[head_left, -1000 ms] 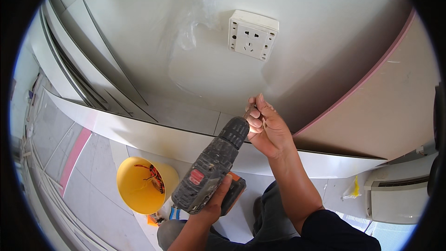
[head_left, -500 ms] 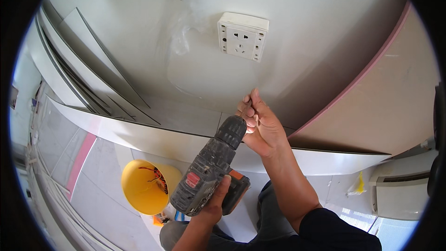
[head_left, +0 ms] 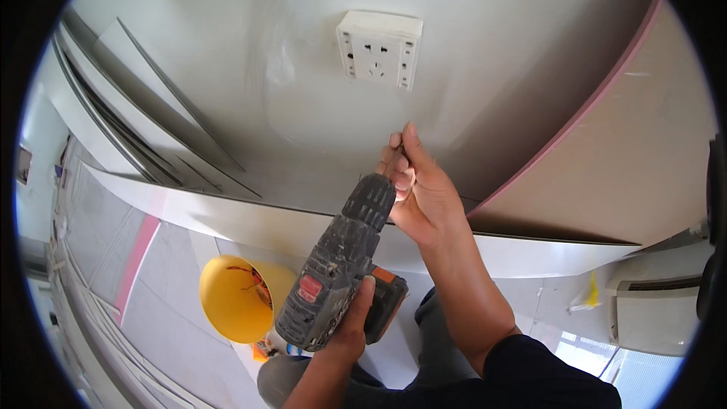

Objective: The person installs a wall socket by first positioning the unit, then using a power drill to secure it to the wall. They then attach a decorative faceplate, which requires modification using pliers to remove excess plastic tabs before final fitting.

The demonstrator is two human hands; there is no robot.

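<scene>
A dusty black cordless drill (head_left: 322, 276) points up and away from me, toward the wall. Wrapped round its handle is my left hand (head_left: 351, 332), just beside the battery with its orange strip. A thin drill bit (head_left: 394, 160) sticks out of the black chuck (head_left: 370, 201). The fingers and thumb of my right hand (head_left: 424, 193) close round this bit near its tip, which they partly cover. Beyond my right fingertips a white socket box (head_left: 377, 49) is fixed to the pale wall, apart from the drill.
A yellow bucket (head_left: 227, 318) holding red and dark items stands left of the drill. Long pale panels (head_left: 144, 98) lean at the far left. A pink-edged board (head_left: 606, 136) stands at the right. A long white strip (head_left: 212, 216) crosses the floor before the wall.
The drill and my right hand have moved slightly up in the picture. The socket box appears higher and further left as the view shifts. Both hands keep their hold.
</scene>
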